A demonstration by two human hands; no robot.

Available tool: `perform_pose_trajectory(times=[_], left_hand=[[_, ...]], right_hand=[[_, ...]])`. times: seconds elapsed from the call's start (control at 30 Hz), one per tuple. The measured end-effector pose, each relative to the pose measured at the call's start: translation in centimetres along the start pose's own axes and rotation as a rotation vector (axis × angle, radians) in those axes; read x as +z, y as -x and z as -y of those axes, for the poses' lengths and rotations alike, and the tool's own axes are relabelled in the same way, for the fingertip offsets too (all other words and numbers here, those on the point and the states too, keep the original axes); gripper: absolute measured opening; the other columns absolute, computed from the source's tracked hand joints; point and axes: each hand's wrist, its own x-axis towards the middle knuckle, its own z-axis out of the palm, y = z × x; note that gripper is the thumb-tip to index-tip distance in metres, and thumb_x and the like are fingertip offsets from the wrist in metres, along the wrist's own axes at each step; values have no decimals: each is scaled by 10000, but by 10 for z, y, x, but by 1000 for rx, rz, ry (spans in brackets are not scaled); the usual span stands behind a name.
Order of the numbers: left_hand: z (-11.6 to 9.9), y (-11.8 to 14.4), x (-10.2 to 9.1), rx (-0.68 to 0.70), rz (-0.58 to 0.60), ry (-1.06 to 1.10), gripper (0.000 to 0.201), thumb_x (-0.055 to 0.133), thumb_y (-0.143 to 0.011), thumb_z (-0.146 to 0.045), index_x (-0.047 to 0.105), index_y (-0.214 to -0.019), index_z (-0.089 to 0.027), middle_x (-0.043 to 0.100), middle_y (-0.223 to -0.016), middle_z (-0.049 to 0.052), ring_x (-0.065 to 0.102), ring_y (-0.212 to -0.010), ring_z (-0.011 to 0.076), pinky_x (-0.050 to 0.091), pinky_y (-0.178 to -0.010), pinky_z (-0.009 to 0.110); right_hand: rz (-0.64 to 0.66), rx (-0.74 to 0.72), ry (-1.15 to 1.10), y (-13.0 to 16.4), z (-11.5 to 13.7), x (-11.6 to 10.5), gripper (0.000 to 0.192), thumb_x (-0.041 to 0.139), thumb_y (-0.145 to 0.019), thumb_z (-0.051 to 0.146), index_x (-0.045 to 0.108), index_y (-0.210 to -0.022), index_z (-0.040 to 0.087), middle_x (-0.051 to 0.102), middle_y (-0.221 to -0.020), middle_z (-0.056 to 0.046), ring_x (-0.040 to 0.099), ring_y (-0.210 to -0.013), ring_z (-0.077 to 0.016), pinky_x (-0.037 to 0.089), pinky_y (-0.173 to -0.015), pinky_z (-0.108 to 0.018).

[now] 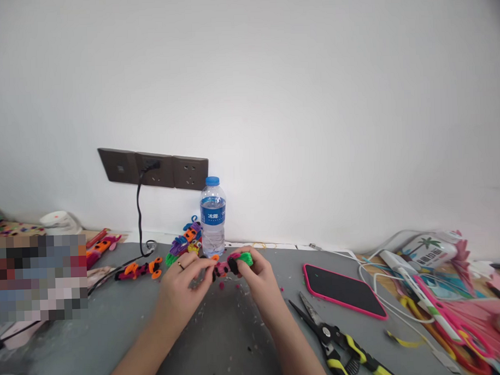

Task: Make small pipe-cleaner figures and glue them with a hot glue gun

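Note:
Between my two hands is a small fuzzy pipe-cleaner figure [223,268] in pink, black, orange and green. My left hand [185,277], a ring on one finger, pinches its orange and black end. At the other end, my right hand [253,272] is closed on the green and dark part. The figure is held just above the grey mat [214,342], where small pink bits lie scattered. Fingers cover parts of it. A similar orange and black pipe-cleaner figure [140,269] rests on the mat left of my left hand.
A water bottle [213,221] stands by the wall beside more colourful pipe-cleaner figures [186,241]. Right of my hands lie a pink-cased phone [344,292] and yellow-black shears [326,332] with blades parted. Cables, pink scissors [464,333] and packets clutter the far right. A black cord [139,213] hangs from the socket.

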Motion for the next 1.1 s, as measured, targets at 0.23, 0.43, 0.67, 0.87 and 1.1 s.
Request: perform_pose_trajectory(times=[0.23, 0.43, 0.67, 0.87, 1.1], left_hand=[[2, 3, 4, -3, 100, 39, 159, 516, -908, -164, 668, -921, -210, 576, -733, 7, 569, -611, 130, 479, -618, 251], [3, 0, -1, -2, -4, 15, 199, 514, -905, -151, 671, -1005, -222, 529, -652, -20, 532, -570, 121, 463, -600, 242], [-3, -1, -1, -58, 65, 69, 196, 473, -919, -157, 651, -966, -224, 573, -760, 16, 596, -693, 153, 493, -661, 257], [-6, 2, 3, -97, 136, 45, 162, 529, -892, -221, 629, -1019, -229, 574, -821, 19, 593, -690, 162, 490, -638, 264], [-2, 3, 3, -76, 203, -12, 243, 584, -847, -214, 598, -1089, -242, 569, -884, 33, 617, -794, 198, 507, -689, 297]], right_hand=[[45, -10, 4, 1, -4, -2, 137, 583, -740, 277, 627, -800, 162, 587, -730, -13, 490, -658, -148, 402, -605, -254], [18, 43, -43, 1, -4, -2, 157, 608, -730, 318, 635, -795, 178, 567, -695, 10, 469, -627, -137, 399, -601, -250], [-13, 95, -89, -2, -15, -3, 181, 608, -728, 345, 649, -778, 177, 524, -667, 16, 446, -603, -134, 391, -571, -244], [5, 88, -113, -2, -16, -3, 183, 618, -732, 346, 656, -793, 178, 546, -681, 11, 460, -608, -136, 395, -573, -246], [1, 94, -123, -3, -14, -3, 193, 625, -726, 356, 661, -777, 173, 537, -653, 15, 460, -583, -132, 407, -559, -250]])
